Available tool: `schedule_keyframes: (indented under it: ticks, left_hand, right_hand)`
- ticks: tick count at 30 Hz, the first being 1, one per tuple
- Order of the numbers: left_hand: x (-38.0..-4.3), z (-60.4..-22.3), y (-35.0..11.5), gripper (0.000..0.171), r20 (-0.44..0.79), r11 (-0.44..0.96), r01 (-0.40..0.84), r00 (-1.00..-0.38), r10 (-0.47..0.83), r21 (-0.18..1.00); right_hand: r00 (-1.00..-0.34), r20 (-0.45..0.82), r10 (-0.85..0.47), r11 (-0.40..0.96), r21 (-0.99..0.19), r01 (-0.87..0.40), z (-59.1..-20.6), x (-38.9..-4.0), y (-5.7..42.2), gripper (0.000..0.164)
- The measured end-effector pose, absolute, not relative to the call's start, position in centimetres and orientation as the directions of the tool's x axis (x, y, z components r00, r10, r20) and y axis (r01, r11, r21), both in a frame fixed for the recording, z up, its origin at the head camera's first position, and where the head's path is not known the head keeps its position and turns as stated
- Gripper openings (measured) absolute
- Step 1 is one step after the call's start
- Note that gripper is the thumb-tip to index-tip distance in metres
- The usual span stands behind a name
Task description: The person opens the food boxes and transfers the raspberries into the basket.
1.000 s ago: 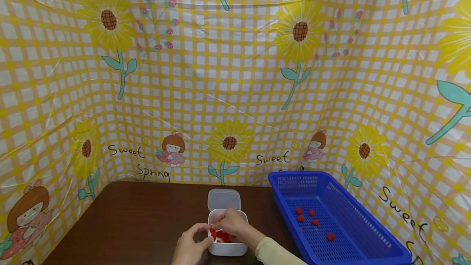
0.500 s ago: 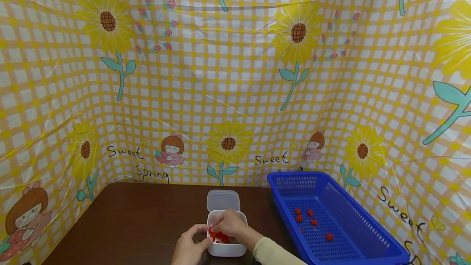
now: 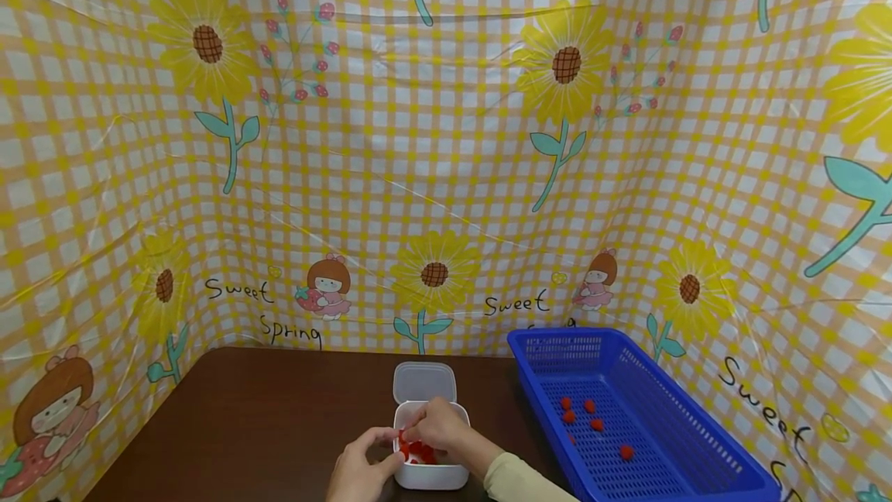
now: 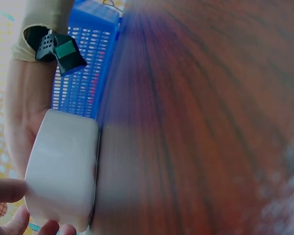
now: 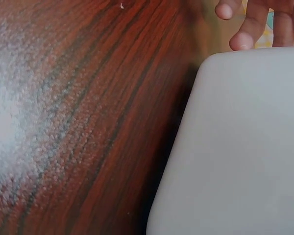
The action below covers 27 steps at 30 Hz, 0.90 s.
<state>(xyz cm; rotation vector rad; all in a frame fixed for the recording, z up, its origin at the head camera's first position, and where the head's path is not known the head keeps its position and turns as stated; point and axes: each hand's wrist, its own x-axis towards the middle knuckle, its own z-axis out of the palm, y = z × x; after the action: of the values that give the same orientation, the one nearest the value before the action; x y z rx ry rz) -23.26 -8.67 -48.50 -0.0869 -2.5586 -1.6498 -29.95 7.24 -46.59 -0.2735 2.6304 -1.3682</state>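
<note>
A white lidded box [image 3: 432, 476] stands on the table with its lid [image 3: 424, 383] flipped back behind it. Small red pieces [image 3: 421, 452] lie inside, partly covered by my hands. My left hand [image 3: 362, 465] holds the box's left side, thumb and forefinger at the rim; the left wrist view shows its fingertips against the white outer wall [image 4: 62, 166]. My right hand [image 3: 440, 426] reaches down into the box from the right, fingers bent toward the left wall. Its fingertips are among the red pieces, and I cannot tell whether they pinch one.
To the right stands a blue perforated basket [image 3: 644, 409] with several small red pieces [image 3: 597, 425] on its floor. Dark brown wood forms the tabletop [image 3: 279, 417]. A yellow checked cloth [image 3: 446, 161] with sunflowers closes off the back and both sides.
Both hands stay at the box in nearly the same pose. Red pieces near my left fingertips have shifted slightly inside it. The basket's pieces lie as before.
</note>
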Motion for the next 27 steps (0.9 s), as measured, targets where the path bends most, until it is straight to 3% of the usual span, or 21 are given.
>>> schedule_keyframes:
  ticks: [27]
  left_hand:
    - [-23.4, -48.7, -8.8, 0.031, 0.101, 0.346, 0.103, -0.995, 0.023, 0.933]
  right_hand:
    - [-0.955, -0.078, -0.286, 0.548, -0.831, -0.096, -40.9, -30.9, 10.4, 0.008]
